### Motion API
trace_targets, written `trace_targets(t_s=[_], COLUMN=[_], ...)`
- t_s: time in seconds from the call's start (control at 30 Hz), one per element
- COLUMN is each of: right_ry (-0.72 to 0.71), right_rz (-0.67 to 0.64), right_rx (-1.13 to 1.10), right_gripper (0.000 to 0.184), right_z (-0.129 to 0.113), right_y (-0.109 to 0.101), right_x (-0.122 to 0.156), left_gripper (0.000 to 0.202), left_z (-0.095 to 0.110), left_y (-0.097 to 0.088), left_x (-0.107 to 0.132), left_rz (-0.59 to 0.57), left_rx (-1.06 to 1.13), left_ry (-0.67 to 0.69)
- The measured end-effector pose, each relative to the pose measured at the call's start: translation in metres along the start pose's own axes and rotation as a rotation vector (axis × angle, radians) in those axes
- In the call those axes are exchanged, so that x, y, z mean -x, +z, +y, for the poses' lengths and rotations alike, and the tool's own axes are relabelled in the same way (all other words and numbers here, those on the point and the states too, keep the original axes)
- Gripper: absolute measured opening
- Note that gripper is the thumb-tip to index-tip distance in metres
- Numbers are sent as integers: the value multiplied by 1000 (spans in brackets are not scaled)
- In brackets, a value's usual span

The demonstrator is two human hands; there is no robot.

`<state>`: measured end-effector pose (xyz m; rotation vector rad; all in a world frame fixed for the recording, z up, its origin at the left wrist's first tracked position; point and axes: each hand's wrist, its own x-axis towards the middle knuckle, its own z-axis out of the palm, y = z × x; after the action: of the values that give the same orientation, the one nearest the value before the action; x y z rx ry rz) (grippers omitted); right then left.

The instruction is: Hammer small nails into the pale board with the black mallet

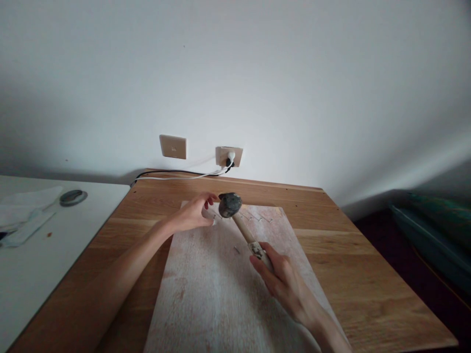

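A pale whitewashed board (206,294) lies on a wooden table (360,274). My right hand (279,279) is wrapped round the light wooden handle of a hammer (239,220). Its dark head hangs just above the board's far end. My left hand (193,213) rests at that far end, fingers pinched together right beside the hammer head. What they pinch is too small to make out. A row of small nails (259,218) stands in the board to the right of the hammer head. One loose nail (236,250) lies near the handle.
A white table (44,260) adjoins on the left, carrying a roll of tape (73,197) and some plastic wrapping (25,213). On the wall behind are a switch plate (172,146) and a socket (228,156) with a plug and cables. Dark floor lies to the right.
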<state>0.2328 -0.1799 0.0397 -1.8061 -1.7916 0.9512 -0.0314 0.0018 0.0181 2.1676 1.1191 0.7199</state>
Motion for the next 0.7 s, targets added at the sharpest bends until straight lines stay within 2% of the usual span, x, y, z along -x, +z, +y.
trace_targets(t_s=[0.1,0.2,0.27,0.33,0.43,0.6,0.7], right_ry=[76,128,157,177,191,131,152], right_rz=[33,56,56,55,45,120,140], right_rx=[-39,-76,-98,-110,-109,-36,-22], right_gripper=[49,55,59,60,59,54,52], right_z=[10,26,33,37,35,32,30], right_y=[-6,-8,-8,-7,-8,-8,-8], right_x=[16,30,37,41,44,43,43], left_gripper=[37,20,22,27,24,22,23], left_z=[17,42,55,61,58,52,55], left_y=[-8,-2,9,22,35,42,45], left_x=[3,10,15,18,20,22,24], left_rz=[-39,-259,-344,-342,-334,-321,-320], left_rx=[-43,-41,-112,-209,-277,-269,-250], left_ry=[86,265,354,417,465,491,483])
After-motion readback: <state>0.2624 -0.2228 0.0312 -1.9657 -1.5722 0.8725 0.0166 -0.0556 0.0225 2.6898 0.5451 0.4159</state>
